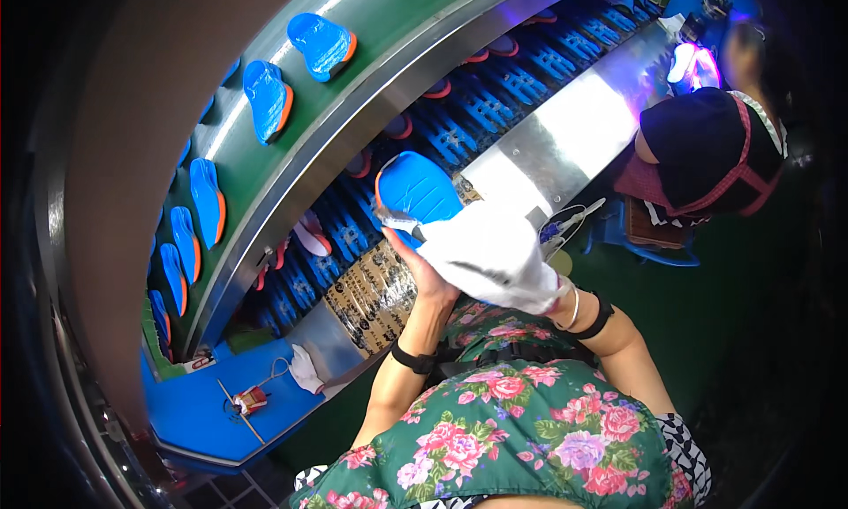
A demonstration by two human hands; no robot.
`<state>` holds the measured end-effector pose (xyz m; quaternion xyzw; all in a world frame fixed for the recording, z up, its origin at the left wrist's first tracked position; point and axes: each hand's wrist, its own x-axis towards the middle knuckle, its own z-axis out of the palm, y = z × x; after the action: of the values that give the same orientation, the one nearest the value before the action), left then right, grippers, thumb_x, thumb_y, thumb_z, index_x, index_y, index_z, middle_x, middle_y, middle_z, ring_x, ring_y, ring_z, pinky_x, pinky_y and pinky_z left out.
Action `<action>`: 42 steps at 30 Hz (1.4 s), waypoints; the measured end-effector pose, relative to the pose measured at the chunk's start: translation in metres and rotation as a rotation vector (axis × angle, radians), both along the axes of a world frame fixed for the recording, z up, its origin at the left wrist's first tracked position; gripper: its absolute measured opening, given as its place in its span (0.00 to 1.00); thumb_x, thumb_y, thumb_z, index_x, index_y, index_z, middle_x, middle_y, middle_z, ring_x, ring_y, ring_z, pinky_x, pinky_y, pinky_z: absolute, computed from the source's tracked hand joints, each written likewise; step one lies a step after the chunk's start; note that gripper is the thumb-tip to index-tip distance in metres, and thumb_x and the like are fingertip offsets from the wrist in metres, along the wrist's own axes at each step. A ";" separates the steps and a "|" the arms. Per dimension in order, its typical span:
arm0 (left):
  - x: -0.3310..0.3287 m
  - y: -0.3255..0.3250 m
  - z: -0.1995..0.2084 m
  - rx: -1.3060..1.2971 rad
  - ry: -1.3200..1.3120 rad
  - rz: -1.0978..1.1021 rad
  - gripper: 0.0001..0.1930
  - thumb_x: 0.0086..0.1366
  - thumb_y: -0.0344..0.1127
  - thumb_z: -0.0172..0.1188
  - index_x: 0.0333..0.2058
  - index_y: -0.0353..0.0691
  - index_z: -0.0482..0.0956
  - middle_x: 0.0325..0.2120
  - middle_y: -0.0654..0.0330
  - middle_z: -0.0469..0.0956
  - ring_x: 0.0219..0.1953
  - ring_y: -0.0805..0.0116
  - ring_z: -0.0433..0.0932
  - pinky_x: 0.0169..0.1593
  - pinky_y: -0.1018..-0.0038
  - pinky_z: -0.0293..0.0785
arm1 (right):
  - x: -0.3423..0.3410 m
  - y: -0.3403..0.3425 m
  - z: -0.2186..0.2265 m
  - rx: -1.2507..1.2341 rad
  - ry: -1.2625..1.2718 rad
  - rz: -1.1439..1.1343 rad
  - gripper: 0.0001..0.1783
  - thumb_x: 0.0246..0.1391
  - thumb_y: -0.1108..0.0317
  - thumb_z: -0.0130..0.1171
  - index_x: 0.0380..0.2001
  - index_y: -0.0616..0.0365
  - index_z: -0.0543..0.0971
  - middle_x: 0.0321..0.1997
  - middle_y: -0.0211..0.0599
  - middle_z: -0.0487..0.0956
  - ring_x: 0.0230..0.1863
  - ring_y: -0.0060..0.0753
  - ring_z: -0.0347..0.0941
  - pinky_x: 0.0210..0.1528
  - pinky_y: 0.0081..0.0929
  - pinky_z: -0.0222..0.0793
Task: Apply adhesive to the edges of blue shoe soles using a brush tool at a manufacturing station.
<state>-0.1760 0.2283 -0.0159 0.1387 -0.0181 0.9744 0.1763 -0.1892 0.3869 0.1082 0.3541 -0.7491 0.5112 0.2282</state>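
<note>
A blue shoe sole point(419, 189) with an orange edge is held up in front of me, grooves showing across its face. My right hand point(495, 254), in a white glove, closes on the sole's near right side; the glove hides most of its fingers. My bare left hand point(431, 277) grips the sole's lower left end from below, one finger stretched along the edge and the others hidden. A pale, shiny patch shows on that end, too small to make out.
Similar blue soles point(268, 102) lie on a curved green conveyor point(238, 151) at the left. Behind my hands runs a rack of blue holders point(486, 111) beside a metal ledge point(565, 138). A white glove point(305, 370) lies near a blue table point(190, 412). A co-worker point(707, 151) sits at the right.
</note>
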 end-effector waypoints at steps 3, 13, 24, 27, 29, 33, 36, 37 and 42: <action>0.004 0.016 0.039 -0.781 -0.496 0.304 0.47 0.65 0.79 0.37 0.70 0.49 0.59 0.66 0.58 0.66 0.65 0.54 0.67 0.69 0.56 0.61 | -0.005 0.013 -0.012 -0.185 -0.191 -0.085 0.13 0.51 0.78 0.67 0.41 0.63 0.85 0.46 0.41 0.86 0.46 0.38 0.83 0.48 0.32 0.80; -0.012 0.000 0.032 -0.791 -0.461 0.272 0.49 0.62 0.82 0.36 0.68 0.49 0.61 0.65 0.57 0.67 0.65 0.53 0.67 0.70 0.53 0.58 | -0.012 0.004 -0.034 -0.283 -0.176 -0.010 0.15 0.47 0.73 0.70 0.41 0.57 0.86 0.42 0.40 0.85 0.41 0.41 0.81 0.42 0.34 0.77; -0.020 -0.009 0.015 -0.818 -0.500 0.293 0.50 0.59 0.83 0.41 0.66 0.46 0.62 0.56 0.55 0.73 0.54 0.56 0.75 0.59 0.57 0.73 | -0.013 0.021 -0.028 -0.249 -0.216 0.051 0.11 0.45 0.74 0.70 0.36 0.59 0.87 0.41 0.42 0.86 0.41 0.41 0.82 0.45 0.35 0.78; -0.027 0.000 0.027 -0.742 -0.470 0.273 0.54 0.56 0.87 0.38 0.60 0.39 0.66 0.45 0.49 0.79 0.43 0.54 0.80 0.50 0.59 0.78 | -0.011 0.023 -0.034 -0.130 -0.108 0.047 0.12 0.47 0.74 0.70 0.39 0.57 0.87 0.44 0.41 0.86 0.42 0.41 0.82 0.45 0.36 0.78; -0.029 -0.002 0.027 -0.671 -0.357 0.142 0.57 0.52 0.89 0.36 0.54 0.34 0.69 0.37 0.46 0.80 0.37 0.55 0.81 0.42 0.62 0.81 | -0.006 0.013 -0.037 -0.037 0.018 0.070 0.14 0.49 0.73 0.69 0.42 0.54 0.86 0.46 0.39 0.85 0.42 0.40 0.82 0.45 0.36 0.78; -0.031 -0.002 0.033 -0.668 -0.265 0.149 0.57 0.52 0.89 0.38 0.53 0.34 0.69 0.36 0.46 0.80 0.35 0.54 0.81 0.41 0.60 0.81 | -0.008 0.029 -0.036 -0.241 -0.244 0.166 0.13 0.47 0.72 0.70 0.39 0.54 0.87 0.40 0.39 0.86 0.39 0.41 0.81 0.45 0.37 0.77; -0.036 0.007 0.033 -0.862 -0.541 0.390 0.56 0.51 0.88 0.43 0.56 0.36 0.67 0.38 0.46 0.79 0.36 0.56 0.80 0.38 0.60 0.81 | -0.011 0.036 -0.043 -0.262 -0.271 0.068 0.13 0.48 0.73 0.69 0.40 0.53 0.87 0.40 0.38 0.86 0.38 0.41 0.81 0.44 0.36 0.78; -0.037 0.004 0.029 -0.861 -0.544 0.387 0.56 0.51 0.88 0.43 0.56 0.36 0.67 0.38 0.46 0.79 0.36 0.56 0.80 0.38 0.60 0.81 | -0.008 0.033 -0.043 -0.148 -0.151 0.065 0.13 0.48 0.73 0.69 0.40 0.54 0.87 0.43 0.39 0.86 0.39 0.41 0.81 0.43 0.36 0.78; -0.041 -0.003 0.023 -0.487 -0.264 0.093 0.59 0.48 0.91 0.41 0.55 0.36 0.69 0.35 0.47 0.79 0.34 0.48 0.79 0.37 0.54 0.76 | -0.002 0.036 -0.036 -0.194 -0.176 0.216 0.14 0.44 0.76 0.72 0.38 0.54 0.87 0.40 0.34 0.86 0.37 0.39 0.82 0.40 0.33 0.78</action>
<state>-0.2173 0.2258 0.0074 -0.0350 0.2001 0.9667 0.1557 -0.1916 0.4233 0.0726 0.3629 -0.6708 0.6317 0.1385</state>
